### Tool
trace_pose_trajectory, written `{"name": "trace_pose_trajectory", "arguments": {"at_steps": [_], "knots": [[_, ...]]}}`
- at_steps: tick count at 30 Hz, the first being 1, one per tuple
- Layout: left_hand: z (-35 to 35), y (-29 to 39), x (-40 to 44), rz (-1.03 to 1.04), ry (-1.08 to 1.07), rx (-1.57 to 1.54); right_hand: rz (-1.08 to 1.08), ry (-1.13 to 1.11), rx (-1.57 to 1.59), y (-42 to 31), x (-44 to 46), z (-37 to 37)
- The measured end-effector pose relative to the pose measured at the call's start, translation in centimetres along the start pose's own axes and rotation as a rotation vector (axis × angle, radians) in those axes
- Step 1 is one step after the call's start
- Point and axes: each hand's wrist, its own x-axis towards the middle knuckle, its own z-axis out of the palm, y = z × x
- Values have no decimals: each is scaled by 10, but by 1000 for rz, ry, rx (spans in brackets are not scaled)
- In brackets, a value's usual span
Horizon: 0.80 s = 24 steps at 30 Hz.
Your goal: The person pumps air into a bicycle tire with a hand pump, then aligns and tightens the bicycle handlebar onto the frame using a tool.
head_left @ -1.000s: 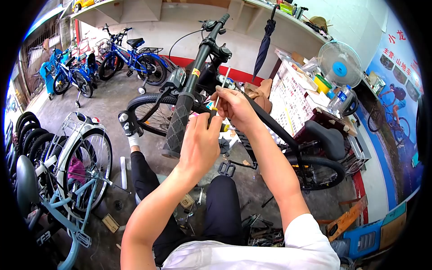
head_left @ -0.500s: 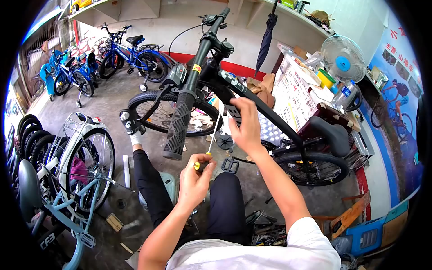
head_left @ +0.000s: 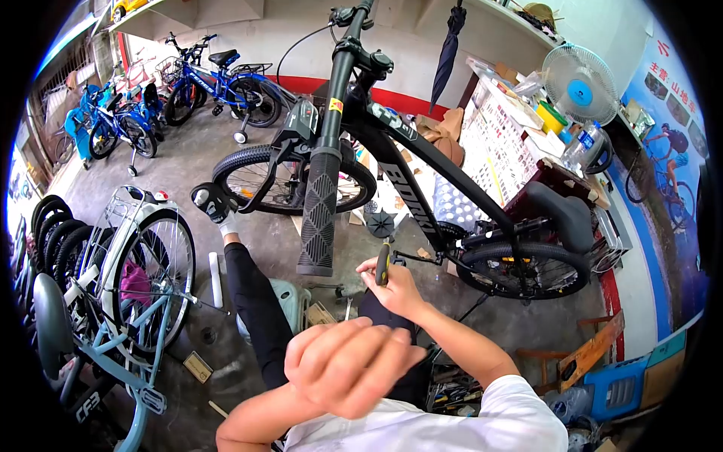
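Close to the camera, my left hand (head_left: pixel 350 367) is raised in front of my chest with its fingers curled; whether it holds anything is hidden. My right hand (head_left: pixel 393 292) grips a screwdriver (head_left: pixel 383 264) by its yellow and black handle, beyond the left hand and over my right knee. A black mountain bike (head_left: pixel 407 192) stands in front of me, its patterned handlebar grip (head_left: pixel 319 215) pointing toward me. Neither hand touches the bike. The pedal area lies just past my right hand.
Small blue bikes (head_left: pixel 226 89) stand at the back left, a silver-blue bicycle (head_left: pixel 143 301) at the left. A fan (head_left: pixel 578 84) and a cluttered counter (head_left: pixel 489 151) are at the right. Tools (head_left: pixel 452 388) lie by my right leg, near a pale blue stool (head_left: pixel 286 301).
My left hand has moved from the screwdriver's handle toward my chest. My right hand has come down from the frame and now holds the screwdriver. The view has shifted slightly.
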Motion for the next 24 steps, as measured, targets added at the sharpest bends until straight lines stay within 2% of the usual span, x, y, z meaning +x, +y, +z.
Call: {"name": "trace_pose_trajectory", "arguments": {"at_steps": [2, 5, 6, 8, 9, 12, 14, 16, 17, 19, 22, 24], "knots": [[1, -6, 24, 111, -7, 233, 61, -36, -35, 6, 3, -3], [22, -38, 45, -18, -83, 372, -35, -85, -92, 20, 9, -7], [27, -52, 49, -65, -83, 397, 120, -109, -88, 5, 15, -13], [27, -81, 45, 45, -13, 505, 269, -205, -202, -10, 25, -25], [19, -79, 53, 28, -45, 483, 270, -203, -201, -12, 30, -30], [3, -114, 60, 109, -79, 502, 85, -83, -364, -23, 39, -46], [-15, -140, 73, 60, -110, 510, 13, -38, -337, -28, 46, -64], [-29, -178, 91, 55, -131, 544, 104, -37, -107, -42, 55, -85], [-35, -193, 102, 72, -170, 610, 17, 32, -83, -37, 60, -94], [-41, -217, 126, 77, -239, 700, 156, 101, 100, -74, 70, -117], [-21, -236, 156, 155, -245, 914, 1, 294, 367, -94, 92, -146], [0, -248, 167, 52, -358, 908, -152, 377, 563, -93, 115, -165]]}}
